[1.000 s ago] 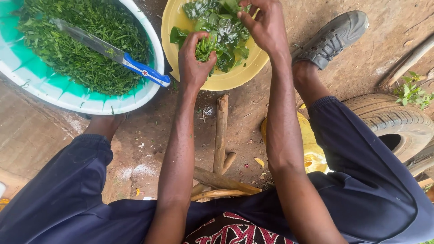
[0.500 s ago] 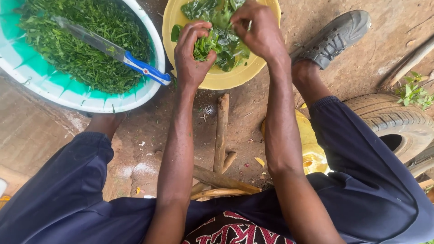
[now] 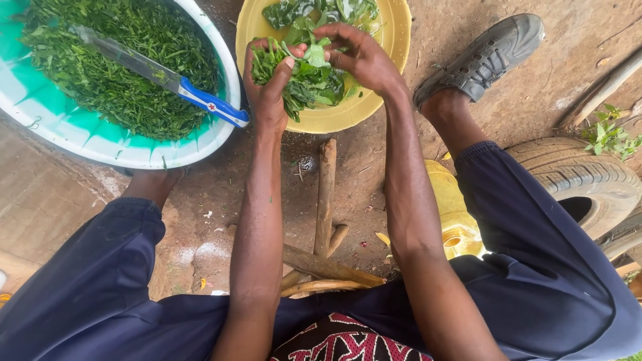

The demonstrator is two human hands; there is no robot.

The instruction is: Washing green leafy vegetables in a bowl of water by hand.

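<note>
My left hand (image 3: pixel 267 83) grips a bunch of wet green leaves (image 3: pixel 301 77) over the near side of a yellow basin (image 3: pixel 334 119). My right hand (image 3: pixel 358 57) rests its fingers on top of the same bunch, pressing leaves into it. More whole leaves (image 3: pixel 321 12) lie in the basin behind the hands. To the left stands a white and turquoise basin (image 3: pixel 154 155) full of finely chopped greens (image 3: pixel 107 73). A knife (image 3: pixel 160 77) with a blue handle lies across those greens, its handle over the rim.
Wooden sticks (image 3: pixel 326 200) lie on the dirt ground between my legs. A yellow jerrycan (image 3: pixel 455 220) sits under my right thigh, and an old tyre (image 3: pixel 588 180) lies at right. My grey shoe (image 3: pixel 485 57) is beside the yellow basin.
Both hands have drawn the leaves together into one bunch and pulled it toward the basin's near rim. My left hand now holds a larger bunch than before.
</note>
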